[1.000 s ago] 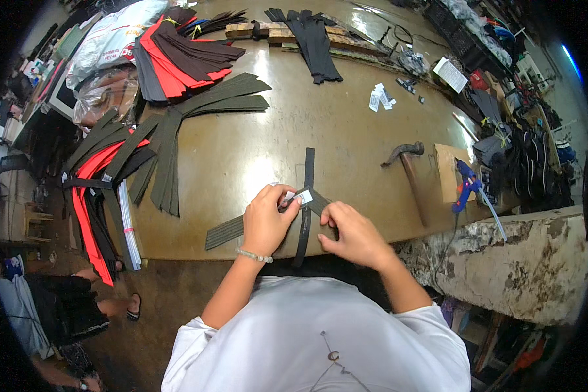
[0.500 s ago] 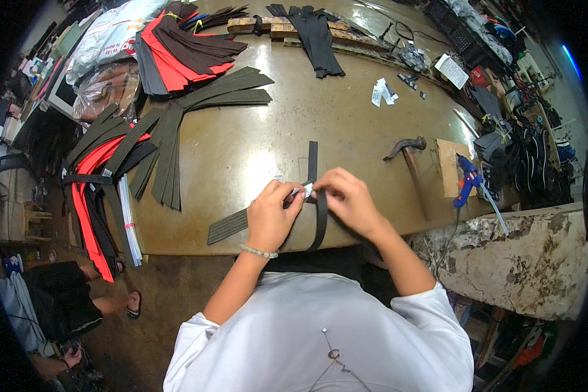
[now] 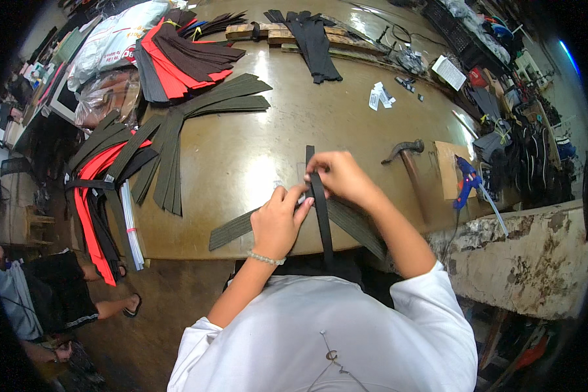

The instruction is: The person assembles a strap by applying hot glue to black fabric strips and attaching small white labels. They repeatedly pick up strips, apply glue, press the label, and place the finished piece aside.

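Observation:
Near the table's front edge lies a bundle of dark olive strips (image 3: 231,230), spread to both sides under my hands. A narrow black strap (image 3: 323,225) crosses its middle, one end lying on the table beyond and the other hanging toward me over the edge. My right hand (image 3: 341,176) pinches the strap just above the crossing. My left hand (image 3: 277,222) is closed at the crossing, its fingertips pressing on the bundle beside the strap. The spot under my fingertips is mostly hidden.
At left lie tied red and black strips (image 3: 88,215) and loose olive strips (image 3: 170,163). A hammer (image 3: 408,163) and a blue glue gun (image 3: 467,183) rest at right. White labels (image 3: 380,96) lie farther back. Another person's leg (image 3: 114,307) shows at lower left.
My right hand has moved slightly up and drawn the looped black strap straight across the bundle. The white label between my fingers is now covered. More of the bundle's right end shows.

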The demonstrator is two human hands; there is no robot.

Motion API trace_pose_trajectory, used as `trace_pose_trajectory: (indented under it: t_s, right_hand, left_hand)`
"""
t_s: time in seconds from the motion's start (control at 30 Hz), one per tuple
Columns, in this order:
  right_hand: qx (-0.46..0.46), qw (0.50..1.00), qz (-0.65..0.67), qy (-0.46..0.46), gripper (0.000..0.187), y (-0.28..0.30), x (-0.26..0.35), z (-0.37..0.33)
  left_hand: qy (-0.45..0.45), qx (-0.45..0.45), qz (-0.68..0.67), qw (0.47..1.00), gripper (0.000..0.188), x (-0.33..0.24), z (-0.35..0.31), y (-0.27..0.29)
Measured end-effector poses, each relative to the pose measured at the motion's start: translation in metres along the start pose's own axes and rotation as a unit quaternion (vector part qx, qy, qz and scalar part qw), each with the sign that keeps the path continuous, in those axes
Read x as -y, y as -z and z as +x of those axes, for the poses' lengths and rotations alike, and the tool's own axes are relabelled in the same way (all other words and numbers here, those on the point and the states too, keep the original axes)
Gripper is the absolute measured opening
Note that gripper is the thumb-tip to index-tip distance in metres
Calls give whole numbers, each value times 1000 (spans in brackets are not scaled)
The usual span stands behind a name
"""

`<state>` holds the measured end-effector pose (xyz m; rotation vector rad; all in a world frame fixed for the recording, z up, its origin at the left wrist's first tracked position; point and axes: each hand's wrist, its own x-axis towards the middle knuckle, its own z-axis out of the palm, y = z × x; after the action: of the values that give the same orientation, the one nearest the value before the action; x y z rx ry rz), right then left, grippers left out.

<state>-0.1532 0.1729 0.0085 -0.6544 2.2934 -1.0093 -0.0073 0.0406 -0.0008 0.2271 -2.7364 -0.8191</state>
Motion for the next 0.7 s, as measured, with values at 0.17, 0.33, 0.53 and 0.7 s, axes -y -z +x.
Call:
trace_pose_trajectory:
  t_s: [0.17, 0.33, 0.53, 0.7]
  right_hand:
    - [-299, 946, -27, 121, 31, 23, 4, 21]
    - [-520, 778, -353, 1, 47, 62, -64, -73]
    - [-376, 907, -165, -90, 43, 44, -50, -133]
    - [-196, 970, -146, -14, 29, -48, 26, -123]
  left_hand:
    - [-76, -16, 98, 992, 34, 0, -3, -4]
    - [-67, 14, 87, 994, 35, -3, 0, 1]
    - [-27, -11, -4, 1000, 31, 13, -7, 28]
    - [-30, -45, 27, 998, 19, 29, -17, 31]
